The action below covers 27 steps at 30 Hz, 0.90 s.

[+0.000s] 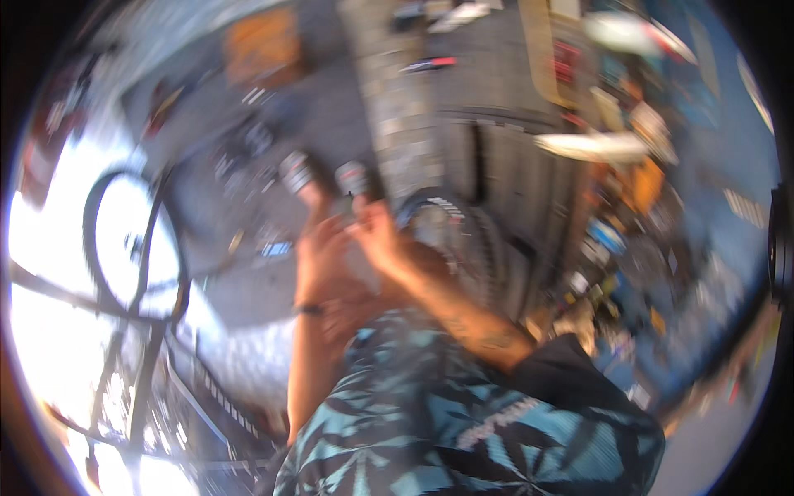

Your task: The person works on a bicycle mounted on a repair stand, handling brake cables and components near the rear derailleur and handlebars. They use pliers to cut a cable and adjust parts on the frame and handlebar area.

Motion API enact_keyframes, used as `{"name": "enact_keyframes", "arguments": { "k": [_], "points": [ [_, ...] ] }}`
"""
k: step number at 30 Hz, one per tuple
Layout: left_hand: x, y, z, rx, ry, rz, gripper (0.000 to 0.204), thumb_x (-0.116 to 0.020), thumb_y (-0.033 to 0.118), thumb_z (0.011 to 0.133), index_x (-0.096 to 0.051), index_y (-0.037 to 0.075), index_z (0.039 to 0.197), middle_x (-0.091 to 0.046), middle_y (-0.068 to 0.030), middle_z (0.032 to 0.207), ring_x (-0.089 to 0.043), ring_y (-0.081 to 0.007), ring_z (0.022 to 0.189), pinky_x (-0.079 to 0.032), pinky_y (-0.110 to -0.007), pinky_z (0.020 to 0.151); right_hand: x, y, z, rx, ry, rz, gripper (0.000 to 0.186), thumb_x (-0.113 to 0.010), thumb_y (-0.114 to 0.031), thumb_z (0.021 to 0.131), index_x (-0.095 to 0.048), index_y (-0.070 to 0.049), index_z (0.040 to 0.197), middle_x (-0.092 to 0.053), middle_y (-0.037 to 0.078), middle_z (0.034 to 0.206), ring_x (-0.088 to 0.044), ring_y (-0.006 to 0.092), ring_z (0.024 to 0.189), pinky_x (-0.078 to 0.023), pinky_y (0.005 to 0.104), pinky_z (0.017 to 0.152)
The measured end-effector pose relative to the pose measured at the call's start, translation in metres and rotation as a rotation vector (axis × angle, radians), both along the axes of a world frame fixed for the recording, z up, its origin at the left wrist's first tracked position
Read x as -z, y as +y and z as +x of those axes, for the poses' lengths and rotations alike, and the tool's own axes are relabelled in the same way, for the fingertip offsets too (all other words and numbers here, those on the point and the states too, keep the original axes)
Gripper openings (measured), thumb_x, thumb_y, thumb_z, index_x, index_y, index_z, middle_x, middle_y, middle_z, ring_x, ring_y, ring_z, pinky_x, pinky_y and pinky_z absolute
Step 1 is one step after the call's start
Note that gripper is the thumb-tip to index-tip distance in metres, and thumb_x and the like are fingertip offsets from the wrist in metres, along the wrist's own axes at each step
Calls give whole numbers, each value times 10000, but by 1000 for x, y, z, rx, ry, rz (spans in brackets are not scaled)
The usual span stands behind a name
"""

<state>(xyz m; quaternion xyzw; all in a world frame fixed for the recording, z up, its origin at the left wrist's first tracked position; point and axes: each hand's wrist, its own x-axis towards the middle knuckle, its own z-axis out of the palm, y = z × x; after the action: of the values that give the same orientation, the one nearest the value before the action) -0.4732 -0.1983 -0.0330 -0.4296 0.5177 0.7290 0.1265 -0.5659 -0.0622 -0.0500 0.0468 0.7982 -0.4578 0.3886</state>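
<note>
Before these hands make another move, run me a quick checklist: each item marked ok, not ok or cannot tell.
1. Both hands in view: ok; the left hand and right hand show in front of the body.
2. Sharp picture of the fingers: not ok; they are blurred.
3. Anything held in the right hand: cannot tell; the blur hides it.
4. Left hand clear of the spoked wheel at far left: ok; they are well apart.
5. Right forearm clear of the dark tyre beside it: cannot tell; they overlap in this view.
</note>
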Motion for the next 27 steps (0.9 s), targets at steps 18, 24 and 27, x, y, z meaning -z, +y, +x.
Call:
{"name": "enact_keyframes", "arguments": {
  "k": [18, 24, 27],
  "points": [
    [-69, 10, -138, 356, 203, -244, 347, -590, 199, 1079, -618, 3, 1364, -722, -101, 1079, -704, -171, 888, -581, -286, 728, -419, 499, -163, 975, 1437, -421, 439, -787, -232, 975, -546, -5, 1265, -721, 81, 1072, -674, 129, 890, -545, 284, 788],
    [-75, 45, -137, 472, 315, -275, 272, -592, 119, 1063, -638, -13, 1296, -711, -97, 1004, -694, -150, 789, -562, -254, 650, -483, 600, -277, 782, 1464, -42, 287, -788, 1, 896, -673, -53, 1153, -748, 41, 867, -690, 127, 754, -568, 266, 667],
    [-69, 44, -101, 473, 256, -270, 262, -582, 98, 1061, -628, -15, 1293, -705, -91, 986, -681, -140, 773, -552, -245, 640, -470, 616, -310, 871, 1463, -82, 267, -794, 28, 871, -661, -49, 1089, -748, 44, 882, -688, 115, 754, -553, 303, 602]
  ]
}}
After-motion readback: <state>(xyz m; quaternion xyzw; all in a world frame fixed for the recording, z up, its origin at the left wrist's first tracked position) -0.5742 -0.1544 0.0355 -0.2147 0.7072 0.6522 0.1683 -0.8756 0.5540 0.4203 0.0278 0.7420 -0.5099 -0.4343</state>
